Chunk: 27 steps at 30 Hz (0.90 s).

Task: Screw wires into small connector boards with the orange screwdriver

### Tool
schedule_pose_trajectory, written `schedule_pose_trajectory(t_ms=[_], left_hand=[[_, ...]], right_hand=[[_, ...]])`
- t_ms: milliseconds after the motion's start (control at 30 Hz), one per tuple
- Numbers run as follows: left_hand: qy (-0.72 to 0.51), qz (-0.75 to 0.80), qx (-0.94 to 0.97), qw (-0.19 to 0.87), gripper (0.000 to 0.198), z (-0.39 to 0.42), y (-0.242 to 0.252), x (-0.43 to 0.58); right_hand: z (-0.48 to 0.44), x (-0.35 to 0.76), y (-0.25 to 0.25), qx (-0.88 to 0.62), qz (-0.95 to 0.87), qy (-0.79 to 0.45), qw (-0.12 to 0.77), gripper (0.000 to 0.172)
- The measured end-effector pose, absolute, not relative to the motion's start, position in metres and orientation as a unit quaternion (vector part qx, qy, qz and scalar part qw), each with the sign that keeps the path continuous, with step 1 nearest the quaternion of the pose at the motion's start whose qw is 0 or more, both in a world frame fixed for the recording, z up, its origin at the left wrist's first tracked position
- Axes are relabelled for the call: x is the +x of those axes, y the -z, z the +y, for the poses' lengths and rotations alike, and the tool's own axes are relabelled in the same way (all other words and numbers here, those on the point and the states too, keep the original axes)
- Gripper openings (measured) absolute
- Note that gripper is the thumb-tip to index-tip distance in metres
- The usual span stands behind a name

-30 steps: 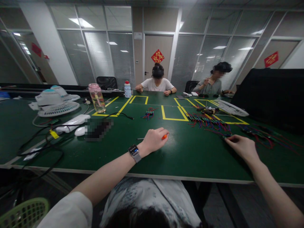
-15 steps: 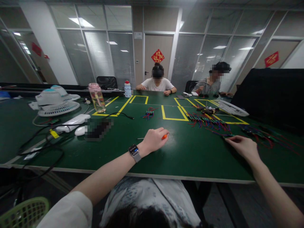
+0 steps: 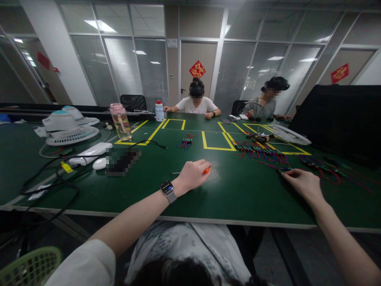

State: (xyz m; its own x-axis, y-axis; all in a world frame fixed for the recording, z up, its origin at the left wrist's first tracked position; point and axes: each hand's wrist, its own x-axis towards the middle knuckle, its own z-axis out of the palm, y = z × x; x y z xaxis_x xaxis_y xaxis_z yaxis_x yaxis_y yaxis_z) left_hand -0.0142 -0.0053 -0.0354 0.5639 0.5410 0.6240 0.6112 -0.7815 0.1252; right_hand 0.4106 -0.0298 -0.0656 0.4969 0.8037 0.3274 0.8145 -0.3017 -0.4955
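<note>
My left hand [image 3: 193, 174] is closed around a screwdriver [image 3: 206, 171]; the end of its orange handle shows by my fingers and its thin shaft points left over the table. Further right, my right hand [image 3: 305, 184] pinches the edge of a small green circuit board [image 3: 284, 170] with red and blue wires, low at the tabletop. Just beyond that lies a row of similar wired boards [image 3: 262, 153]. Another group of wired boards [image 3: 326, 167] is to the right of my right hand. A small cluster of wired boards [image 3: 187, 140] sits ahead of my left hand.
Yellow tape outlines [image 3: 218, 149] mark the green table [image 3: 238, 194]. On the left are fans [image 3: 71, 135], a pink-lided bottle [image 3: 120, 123], a power strip [image 3: 91, 154], a white mouse [image 3: 99, 163] and black cables. A dark monitor [image 3: 348, 119] stands right. Two people sit opposite.
Both my hands stay nearly where they were, still holding the screwdriver and the circuit board. The person opposite has moved one hand outward toward the spotted bottle.
</note>
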Motion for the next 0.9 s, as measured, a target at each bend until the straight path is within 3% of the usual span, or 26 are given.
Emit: schedule_pose_trajectory(t_ms=[900], left_hand=[[0.333,-0.319,-0.886,0.055,0.019,-0.0067,0.0324,-0.0150]], right_hand=[[-0.0263,0.4120,0.0682,-0.821,-0.509,0.052,0.251,0.027]])
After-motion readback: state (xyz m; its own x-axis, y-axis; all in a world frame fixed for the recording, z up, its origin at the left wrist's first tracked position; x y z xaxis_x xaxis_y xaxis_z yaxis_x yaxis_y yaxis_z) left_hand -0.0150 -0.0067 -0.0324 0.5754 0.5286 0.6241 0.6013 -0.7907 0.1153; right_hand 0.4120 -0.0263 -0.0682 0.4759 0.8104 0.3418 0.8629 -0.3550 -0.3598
